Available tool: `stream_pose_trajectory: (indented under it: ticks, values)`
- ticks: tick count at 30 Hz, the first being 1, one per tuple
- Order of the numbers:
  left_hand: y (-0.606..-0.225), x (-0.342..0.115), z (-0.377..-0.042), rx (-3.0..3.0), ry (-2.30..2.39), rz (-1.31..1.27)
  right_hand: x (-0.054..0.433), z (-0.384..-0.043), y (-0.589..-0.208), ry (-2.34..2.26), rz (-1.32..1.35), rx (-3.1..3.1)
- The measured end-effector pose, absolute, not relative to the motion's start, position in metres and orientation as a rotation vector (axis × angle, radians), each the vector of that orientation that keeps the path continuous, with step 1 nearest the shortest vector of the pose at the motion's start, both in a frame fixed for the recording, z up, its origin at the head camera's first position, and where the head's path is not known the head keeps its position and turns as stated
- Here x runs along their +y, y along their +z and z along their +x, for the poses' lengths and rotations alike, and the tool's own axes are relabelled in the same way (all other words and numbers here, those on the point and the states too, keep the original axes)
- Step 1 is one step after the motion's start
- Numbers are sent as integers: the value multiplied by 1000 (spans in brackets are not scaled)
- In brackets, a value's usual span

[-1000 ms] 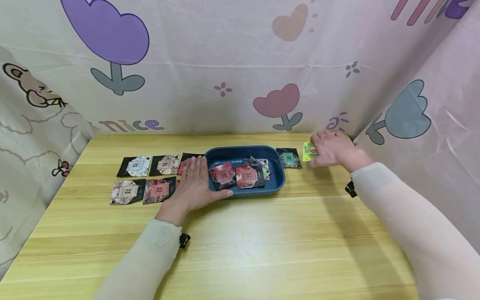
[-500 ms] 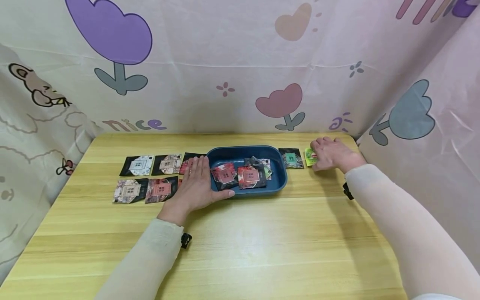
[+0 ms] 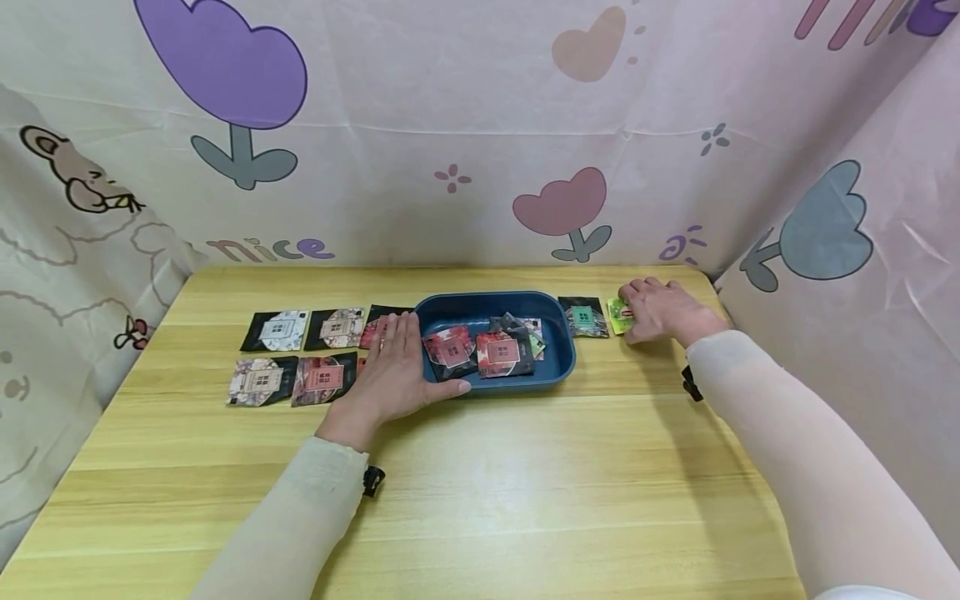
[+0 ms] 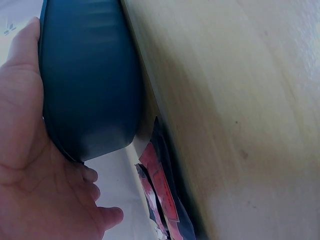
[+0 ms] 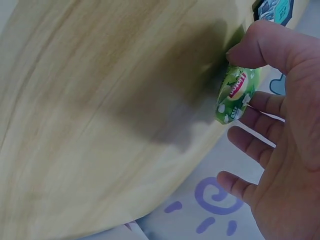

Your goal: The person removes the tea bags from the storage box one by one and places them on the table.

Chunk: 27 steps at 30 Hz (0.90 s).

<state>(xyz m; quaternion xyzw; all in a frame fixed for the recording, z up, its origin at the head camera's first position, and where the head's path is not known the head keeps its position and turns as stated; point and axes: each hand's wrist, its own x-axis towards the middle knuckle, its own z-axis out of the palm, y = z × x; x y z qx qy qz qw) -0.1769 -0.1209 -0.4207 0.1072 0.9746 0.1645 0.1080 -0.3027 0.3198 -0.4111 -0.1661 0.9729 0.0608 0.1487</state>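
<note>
A blue plastic tray stands near the back of the table, holding several tea bag sachets. My left hand lies against the tray's left end with its fingers straight; in the left wrist view the thumb runs along the rim. The left hand partly covers red sachets behind it. At the right, my right hand has its thumb and fingertips at the edges of a green tea bag sachet, which looks slightly buckled between them. A black-and-green sachet lies between the tray and the green one.
Two rows of sachets lie left of the tray, among them a white-and-black one and a red-brown one. A printed curtain hangs behind and beside the wooden table.
The right hand has drawn the green sachet slightly left and forward, closer to the black-and-green one, and the sachet has turned a little. My left hand stays at the tray.
</note>
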Motion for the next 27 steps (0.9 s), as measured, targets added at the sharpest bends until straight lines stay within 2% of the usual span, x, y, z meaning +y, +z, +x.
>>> stream_pose_trajectory:
  ticks: [8,13,19,27]
  values:
    - [-422,-121,-177,2862,491,307,320,-302,-412,150,-459,2799]
    - [-423,-121,-178,2860,492,304,309,-299,-400,108,-514,2896]
    - [-424,-121,-178,2863,490,306,272,-285,-378,-68,-592,3084]
    - [-424,-122,-178,2869,481,321,204,-260,-369,-272,-913,3222]
